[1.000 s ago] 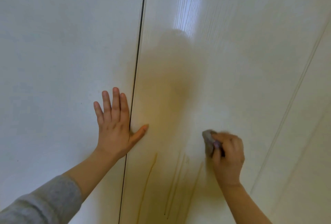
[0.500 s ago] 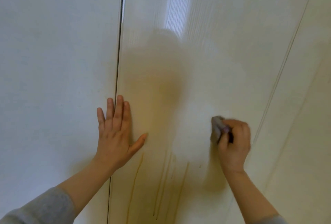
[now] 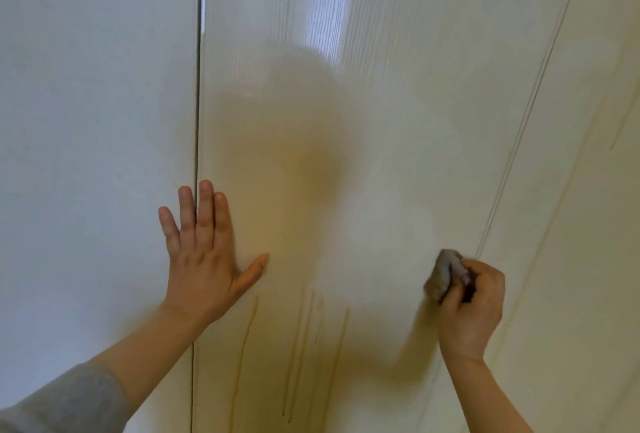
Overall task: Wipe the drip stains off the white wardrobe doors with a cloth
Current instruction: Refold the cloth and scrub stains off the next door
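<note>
Here, two glossy white wardrobe doors (image 3: pixel 381 121) meet at a dark vertical seam (image 3: pixel 198 86); a further thin seam line (image 3: pixel 519 142) slants down the right side of the view. The left hand (image 3: pixel 201 259), fingers spread flat and holding nothing, presses across the dark seam, its thumb on the right-hand door; a grey sleeve (image 3: pixel 62 401) covers the forearm at the lower left corner. The right hand (image 3: pixel 474 304) is clenched around a small crumpled grey-brown cloth (image 3: pixel 445 273), which touches the door just beside the thin seam line. Several thin brown vertical drip stains (image 3: pixel 301 346) run down the lower door between the two hands, unobstructed; a dim reflection darkens the door's middle. Compared with half a second ago, the cloth sits lower, nearer the stains' height; the left hand's place is unchanged.
</note>
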Available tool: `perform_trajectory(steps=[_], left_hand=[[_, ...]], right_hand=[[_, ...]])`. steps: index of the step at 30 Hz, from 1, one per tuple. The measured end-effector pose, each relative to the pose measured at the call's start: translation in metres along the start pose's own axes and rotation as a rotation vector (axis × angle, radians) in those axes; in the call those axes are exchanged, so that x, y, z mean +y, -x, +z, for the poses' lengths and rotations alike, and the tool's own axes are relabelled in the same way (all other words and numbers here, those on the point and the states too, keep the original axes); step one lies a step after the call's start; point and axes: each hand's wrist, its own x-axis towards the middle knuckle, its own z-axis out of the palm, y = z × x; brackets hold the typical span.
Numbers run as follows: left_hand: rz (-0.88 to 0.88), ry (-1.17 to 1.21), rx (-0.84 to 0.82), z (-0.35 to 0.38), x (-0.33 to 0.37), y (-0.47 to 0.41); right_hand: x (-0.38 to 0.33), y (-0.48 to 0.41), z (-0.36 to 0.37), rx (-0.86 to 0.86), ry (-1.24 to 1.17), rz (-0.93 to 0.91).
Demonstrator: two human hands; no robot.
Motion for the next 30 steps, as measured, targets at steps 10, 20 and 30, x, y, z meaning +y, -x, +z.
perform_trajectory(steps=[10,20,30], left_hand=[[-0.016,0.006,-0.044,-0.005,0.001,0.000],[-0.073,0.059,-0.046,0.007,-0.002,0.044],[-0.179,0.024,-0.067,-0.003,-0.026,0.088]], right_hand=[[0.008,0.090,-0.008,-0.350,-0.014,-0.114],[-0.051,0.033,0.016,-0.184,-0.175,-0.344],[-0.114,0.008,0.071,-0.063,-0.281,-0.376]])
